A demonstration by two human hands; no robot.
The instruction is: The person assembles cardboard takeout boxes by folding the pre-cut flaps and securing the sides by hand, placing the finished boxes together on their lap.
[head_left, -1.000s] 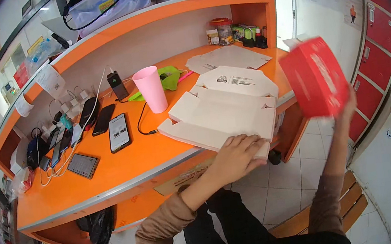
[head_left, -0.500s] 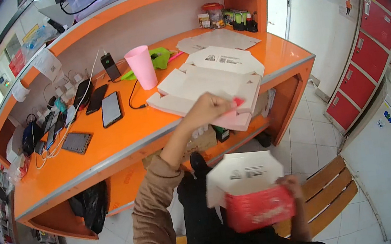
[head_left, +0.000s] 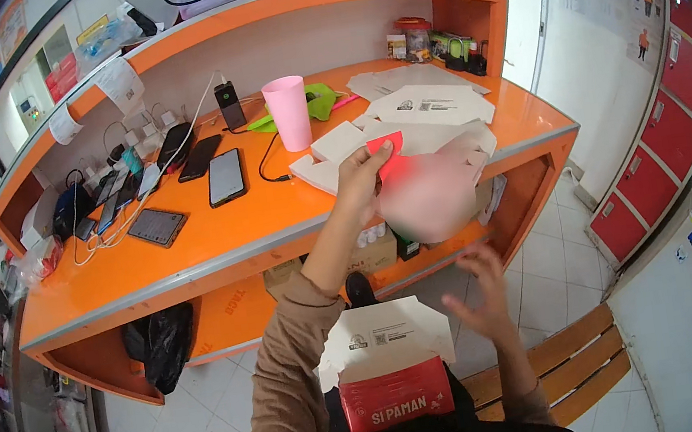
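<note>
Head view: left hand [head_left: 361, 175] is pinching a flat red-and-white box blank [head_left: 412, 185] (blurry) just above the orange surface's [head_left: 217, 233] front edge. Right hand [head_left: 482, 290] hangs open and empty, fingers spread, beside the folded red box [head_left: 392, 376] sitting on the lap.

Motion blur and cut-offs around the flat carton.
Flat carton [head_left: 426, 192] in left hand [head_left: 361, 181] smears pink-white, shape unreadable; it hides part of the carton stack [head_left: 429, 118] and worktop [head_left: 217, 233] edge. Red box [head_left: 396, 395] bottom hidden by lap. Shelf jars [head_left: 428, 39] too small.
</note>
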